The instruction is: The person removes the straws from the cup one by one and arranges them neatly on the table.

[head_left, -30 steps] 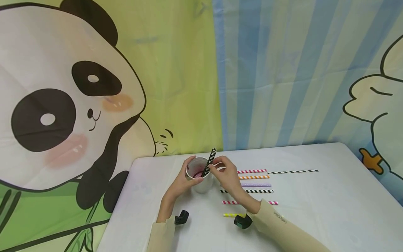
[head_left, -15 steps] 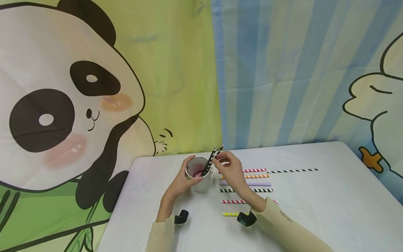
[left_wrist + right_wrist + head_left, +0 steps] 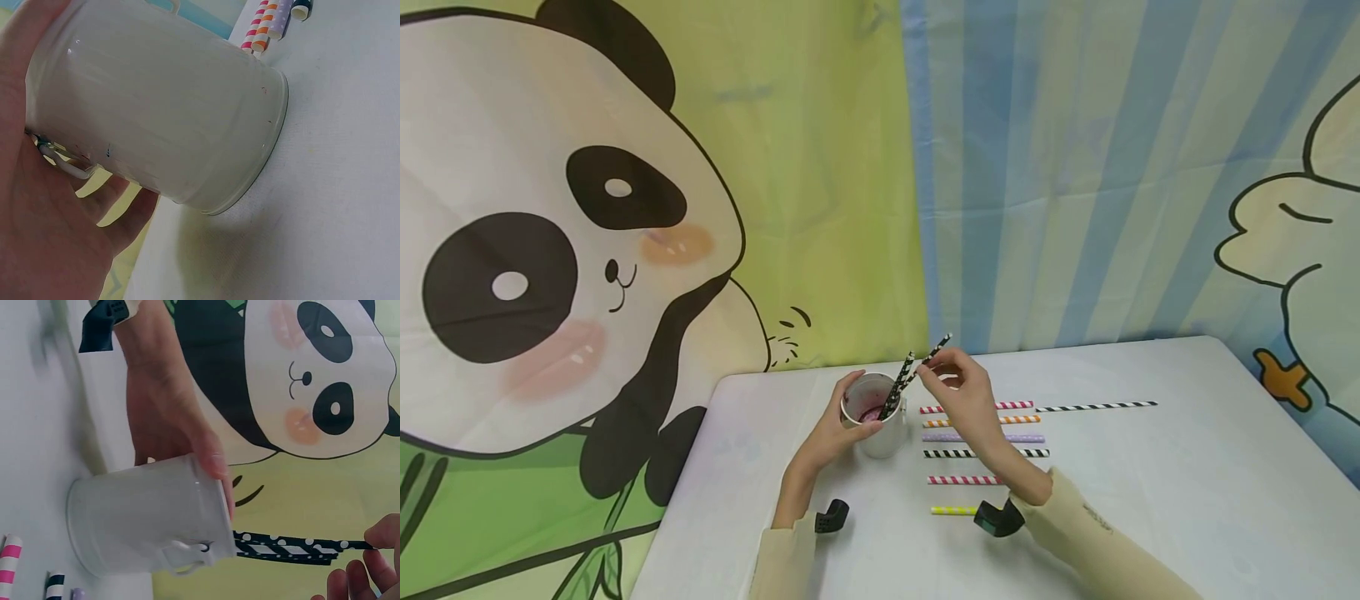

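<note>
Our left hand (image 3: pixel 833 429) has the white cup (image 3: pixel 883 442) well in its grasp, thumb near the rim & fingers round the far side. Our right hand (image 3: pixel 961 404) pinches one black-and-white straw (image 3: pixel 940 346) b/w thumb & fingertips, near its upper end. That straw slants up to the right from the cup's mouth, next to the straw bunch (image 3: pixel 897 383), which leans on the right side of the rim, lower ends inside the cup. We can't tell exactly how deep the pinched straw's lower end sits, b/c the bunch covers it.

The step in hand, as we judge it, is handling this one straw w/o upsetting its neighbours. To do that well, we'd move it along its own length, not sideways; a sideways tug could drag the others or bend it. A light pinch should do (thin tube, prob. paper, so a hard squeeze may crease it). We'd also brace the cup firmly w/ the left hand, esp. as the bunch leans to one side & could tip it if knocked.

On the table (image 3: pixel 1187 500), to the cup's right, coloured straws lie in a rough column: pink-striped, orange, lilac, etc. Our right forearm passes over the nearer ones, so we'd lift the wrist a tad to avoid brushing them.
</note>
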Available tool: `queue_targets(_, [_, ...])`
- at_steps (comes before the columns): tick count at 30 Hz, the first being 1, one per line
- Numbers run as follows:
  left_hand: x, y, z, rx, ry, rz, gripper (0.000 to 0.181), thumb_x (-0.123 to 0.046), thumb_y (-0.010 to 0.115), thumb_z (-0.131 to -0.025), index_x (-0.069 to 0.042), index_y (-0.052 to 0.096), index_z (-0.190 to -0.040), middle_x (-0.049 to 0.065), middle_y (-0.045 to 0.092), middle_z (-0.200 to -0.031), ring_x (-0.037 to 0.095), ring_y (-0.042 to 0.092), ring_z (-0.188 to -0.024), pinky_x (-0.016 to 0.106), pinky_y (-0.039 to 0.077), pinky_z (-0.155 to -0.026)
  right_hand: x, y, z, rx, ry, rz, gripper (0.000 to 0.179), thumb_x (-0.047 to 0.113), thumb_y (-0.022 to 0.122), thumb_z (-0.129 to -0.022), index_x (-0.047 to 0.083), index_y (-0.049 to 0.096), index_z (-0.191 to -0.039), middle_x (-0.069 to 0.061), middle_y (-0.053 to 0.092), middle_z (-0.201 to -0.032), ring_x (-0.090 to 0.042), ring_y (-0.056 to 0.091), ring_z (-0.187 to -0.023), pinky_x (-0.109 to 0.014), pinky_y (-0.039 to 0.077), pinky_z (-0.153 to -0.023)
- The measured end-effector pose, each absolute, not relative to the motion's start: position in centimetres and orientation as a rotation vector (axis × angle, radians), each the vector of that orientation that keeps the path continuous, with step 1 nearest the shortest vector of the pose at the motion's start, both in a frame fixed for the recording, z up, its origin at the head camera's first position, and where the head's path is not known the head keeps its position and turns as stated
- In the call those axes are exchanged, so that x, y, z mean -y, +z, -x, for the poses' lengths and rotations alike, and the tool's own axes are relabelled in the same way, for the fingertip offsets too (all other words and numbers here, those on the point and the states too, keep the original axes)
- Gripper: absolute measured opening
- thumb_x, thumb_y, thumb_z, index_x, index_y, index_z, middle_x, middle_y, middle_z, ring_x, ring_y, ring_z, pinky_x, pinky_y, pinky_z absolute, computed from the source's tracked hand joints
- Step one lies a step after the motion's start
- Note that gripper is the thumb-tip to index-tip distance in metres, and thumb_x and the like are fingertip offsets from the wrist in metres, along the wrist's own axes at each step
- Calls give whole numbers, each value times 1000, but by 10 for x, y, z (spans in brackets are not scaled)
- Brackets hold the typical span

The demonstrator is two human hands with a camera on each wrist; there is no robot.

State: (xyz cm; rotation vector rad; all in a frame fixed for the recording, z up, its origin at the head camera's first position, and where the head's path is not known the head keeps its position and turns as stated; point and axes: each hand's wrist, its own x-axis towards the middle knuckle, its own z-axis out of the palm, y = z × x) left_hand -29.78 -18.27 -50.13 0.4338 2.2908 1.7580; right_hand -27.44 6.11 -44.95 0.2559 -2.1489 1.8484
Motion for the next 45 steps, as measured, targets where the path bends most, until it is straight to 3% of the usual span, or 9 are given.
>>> queue_targets(7, [183, -501, 297, -2300, 1750, -435, 93, -17, 81, -84, -25, 25, -157, 15, 36, -153, 37, 34, -142, 61, 23, -117, -72, -437, 269, 2103, 1855, -276, 17, 24, 73, -94, 11, 67, -102, -5, 66, -103, -15, 65, -96, -34, 52, -89])
queue_targets(14, [183, -502, 298, -2293, 1758, -436, 92, -16, 81, -84, -28, 25, -156, 15, 36, -153, 37, 34, -142, 63, 23, -116, -91, -429, 260, 2070, 1879, -292, 19, 23, 71, -95, 8, 66, -104, -6, 66, -105, -13, 64, -99, -24, 51, -89])
queue_targets(27, [183, -501, 298, -2296, 1749, -446, 92, -16, 81, -84, -26, 25, -157, 15, 36, -153, 39, 34, -142, 61, 25, -116, -118, -419, 241, 2091, 1692, -353, 13, 9, 68, -95, 7, 66, -108, -6, 65, -108, -9, 61, -99, -19, 49, -88])
queue_targets(39, [183, -502, 298, -2303, 1742, -442, 92, -16, 81, -84, -27, 25, -157, 15, 37, -152, 37, 36, -140, 60, 26, -115, -144, -446, 239, 2310, 1178, -483, 17, 8, 72, -91, 16, 67, -105, 7, 63, -104, -13, 58, -98, -25, 47, -85])
queue_targets(45, [182, -500, 297, -2326, 1725, -460, 92, -15, 80, -85, -23, 24, -157, 15, 39, -151, 36, 38, -139, 58, 27, -114, -162, -460, 242, 2372, 812, -618, 16, 6, 71, -85, 16, 66, -97, 7, 61, -99, -14, 58, -91, -33, 49, -76])
